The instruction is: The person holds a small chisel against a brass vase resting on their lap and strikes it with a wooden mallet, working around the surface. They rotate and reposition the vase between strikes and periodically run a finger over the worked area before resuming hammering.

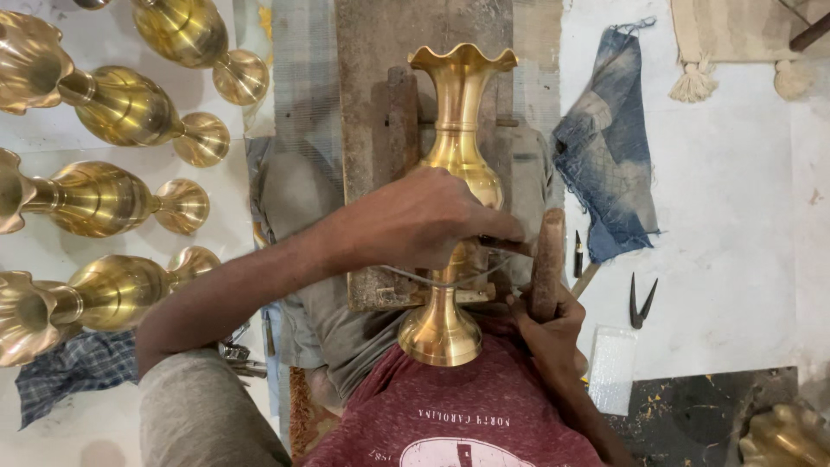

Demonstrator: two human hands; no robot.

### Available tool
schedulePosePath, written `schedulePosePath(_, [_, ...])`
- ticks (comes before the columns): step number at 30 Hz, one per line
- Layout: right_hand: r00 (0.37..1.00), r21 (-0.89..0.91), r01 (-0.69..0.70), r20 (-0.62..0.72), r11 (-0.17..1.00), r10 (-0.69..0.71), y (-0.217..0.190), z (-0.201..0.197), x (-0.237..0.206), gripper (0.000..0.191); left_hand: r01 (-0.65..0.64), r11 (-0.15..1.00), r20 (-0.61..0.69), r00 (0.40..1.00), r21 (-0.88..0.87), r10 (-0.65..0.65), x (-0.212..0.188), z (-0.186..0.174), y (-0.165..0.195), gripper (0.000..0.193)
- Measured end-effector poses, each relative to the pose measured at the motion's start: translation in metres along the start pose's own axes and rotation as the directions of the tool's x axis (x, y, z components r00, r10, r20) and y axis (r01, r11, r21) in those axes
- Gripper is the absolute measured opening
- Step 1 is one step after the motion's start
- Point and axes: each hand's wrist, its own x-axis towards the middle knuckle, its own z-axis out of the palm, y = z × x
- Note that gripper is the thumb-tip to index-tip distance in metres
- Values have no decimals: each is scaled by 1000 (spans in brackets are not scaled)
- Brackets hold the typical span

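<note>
A tall brass vase [456, 112] with a wavy rim lies along a wooden block [372, 52], its round foot against my red shirt. My left hand [424, 220] rests over the vase's belly and pinches a thin dark chisel [506, 246] against the metal. My right hand [545, 324] is closed around the handle of a wooden mallet [548, 259], held upright just right of the chisel. A wire loop runs around the vase's stem below my left hand.
Several matching brass vases [104, 195] lie in a row on the white floor at left. A blue denim rag [605, 147], a small dark punch [577, 255] and a pair of dividers [641, 303] lie at right. A checked cloth [60, 380] sits at lower left.
</note>
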Motion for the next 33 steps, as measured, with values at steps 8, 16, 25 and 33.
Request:
schedulePosePath(8, [999, -81, -46, 19, 996, 47, -3, -7, -1, 20, -209, 978, 85, 974, -4, 208, 24, -7, -5, 36])
schedulePosePath(16, [951, -5, 257, -174, 966, -254, 4, -12, -5, 18, -295, 953, 85, 950, -61, 300, 33, -11, -1, 36])
schedulePosePath(25, [854, -51, 498, -146, 866, -500, -1, -12, 10, 25, -117, 993, 279, 954, 24, 106, 26, -15, 7, 22])
schedulePosePath(33, [936, -106, 351, 62, 930, -346, -20, -55, 15, 25, -39, 998, -88, 995, 54, 44, -12, 17, -10, 45])
